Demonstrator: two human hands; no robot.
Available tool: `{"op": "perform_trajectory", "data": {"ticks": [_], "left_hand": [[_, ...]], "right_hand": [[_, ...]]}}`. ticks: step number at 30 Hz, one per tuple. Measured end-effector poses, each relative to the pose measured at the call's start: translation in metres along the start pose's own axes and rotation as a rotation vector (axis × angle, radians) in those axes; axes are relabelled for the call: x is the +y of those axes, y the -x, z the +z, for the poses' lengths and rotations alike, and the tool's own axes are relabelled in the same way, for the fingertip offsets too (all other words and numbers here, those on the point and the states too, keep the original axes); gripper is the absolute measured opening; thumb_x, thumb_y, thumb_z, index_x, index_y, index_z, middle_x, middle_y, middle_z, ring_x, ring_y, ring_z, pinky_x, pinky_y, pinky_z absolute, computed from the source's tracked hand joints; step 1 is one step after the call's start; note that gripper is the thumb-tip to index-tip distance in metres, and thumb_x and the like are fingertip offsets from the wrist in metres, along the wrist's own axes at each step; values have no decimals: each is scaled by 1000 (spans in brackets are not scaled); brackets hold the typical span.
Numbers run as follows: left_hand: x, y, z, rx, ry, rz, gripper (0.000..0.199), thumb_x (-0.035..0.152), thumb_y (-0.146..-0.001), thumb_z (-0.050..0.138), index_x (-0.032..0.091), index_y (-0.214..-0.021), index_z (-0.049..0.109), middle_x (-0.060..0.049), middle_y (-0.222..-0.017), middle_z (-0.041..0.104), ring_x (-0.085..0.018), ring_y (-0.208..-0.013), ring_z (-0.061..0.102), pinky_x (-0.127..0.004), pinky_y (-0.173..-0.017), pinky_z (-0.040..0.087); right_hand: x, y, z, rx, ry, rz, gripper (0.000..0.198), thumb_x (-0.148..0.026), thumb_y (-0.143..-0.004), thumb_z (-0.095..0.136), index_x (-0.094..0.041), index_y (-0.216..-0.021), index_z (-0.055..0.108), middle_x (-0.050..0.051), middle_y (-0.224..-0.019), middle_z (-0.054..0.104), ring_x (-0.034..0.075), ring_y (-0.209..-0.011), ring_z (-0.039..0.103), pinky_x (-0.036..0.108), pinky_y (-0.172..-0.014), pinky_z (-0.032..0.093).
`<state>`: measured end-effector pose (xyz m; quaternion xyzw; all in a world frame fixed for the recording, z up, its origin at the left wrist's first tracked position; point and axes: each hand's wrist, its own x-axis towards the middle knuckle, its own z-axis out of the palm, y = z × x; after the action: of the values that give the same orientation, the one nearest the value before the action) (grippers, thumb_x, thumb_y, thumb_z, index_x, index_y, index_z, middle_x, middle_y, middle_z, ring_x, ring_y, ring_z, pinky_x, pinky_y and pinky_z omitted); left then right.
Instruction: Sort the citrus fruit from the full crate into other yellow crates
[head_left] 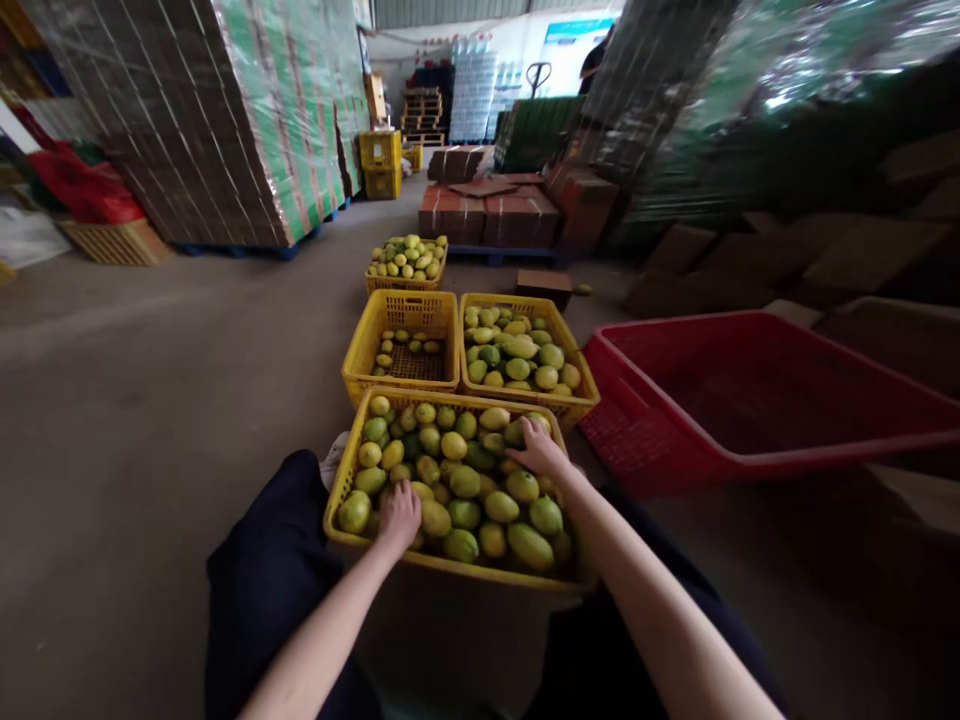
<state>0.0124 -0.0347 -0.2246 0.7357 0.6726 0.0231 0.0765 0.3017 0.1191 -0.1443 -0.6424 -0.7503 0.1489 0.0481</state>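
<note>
We see smooth-skinned fruit (465,482) in a plastic crate (457,567). Right of the crate, the bin (637,430) is smooth plastic.

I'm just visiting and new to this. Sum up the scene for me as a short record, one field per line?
Left hand: on fruit, near side of front crate; grip unclear
Right hand: on fruit at that crate's far right corner; grip unclear
Front crate: yellow, full of green and yellow fruit
Beyond it, left: yellow crate, few fruits
Beyond it, right: yellow crate, many fruits
Farther: heaped yellow crate
Right side: red bin
</note>
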Motion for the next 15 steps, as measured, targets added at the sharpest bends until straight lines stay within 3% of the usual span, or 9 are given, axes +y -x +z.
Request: {"op": "perform_trajectory", "data": {"ticks": [2,4,7,12,15], "left_hand": [[4,0,-10,-60,67,-121,42,7,-103,35,3,-131,66,-28,-126,69,-31,-109,73,-39,-88,59],[6,1,-18,-94,140,-210,42,12,-106,34,4,-134,64,-27,-123,69,-30,-106,74,-37,-87,58],[5,2,-25,-99,189,-219,39,13,-106,37,5,-134,64,-26,-123,69,-29,-107,74,-35,-87,58],[-3,10,-30,-149,261,-235,44,17,-106,38,5,-145,56,-26,-134,67,-30,-114,72,-35,-93,55],[-7,18,-31,-173,287,-236,49,18,-104,43,6,-150,51,-25,-144,63,-30,-123,69,-35,-99,53]], "right_hand": [[-15,20,5,24,55,22,79,-19,-81,73,-8,-154,46,28,-161,43,44,-139,52,50,-109,49],[-28,35,9,9,93,-12,74,-15,-78,75,-8,-148,53,28,-156,49,44,-135,53,50,-108,47],[-47,52,18,-36,104,-71,62,-8,-71,78,-17,-131,67,20,-138,65,39,-127,58,46,-109,44],[-69,72,33,-21,73,-21,46,-12,-83,68,-17,-128,68,23,-138,62,39,-123,58,45,-98,46],[-70,81,29,-25,15,-31,40,-17,-80,71,-17,-121,71,19,-129,67,36,-118,60,43,-99,45]]}}
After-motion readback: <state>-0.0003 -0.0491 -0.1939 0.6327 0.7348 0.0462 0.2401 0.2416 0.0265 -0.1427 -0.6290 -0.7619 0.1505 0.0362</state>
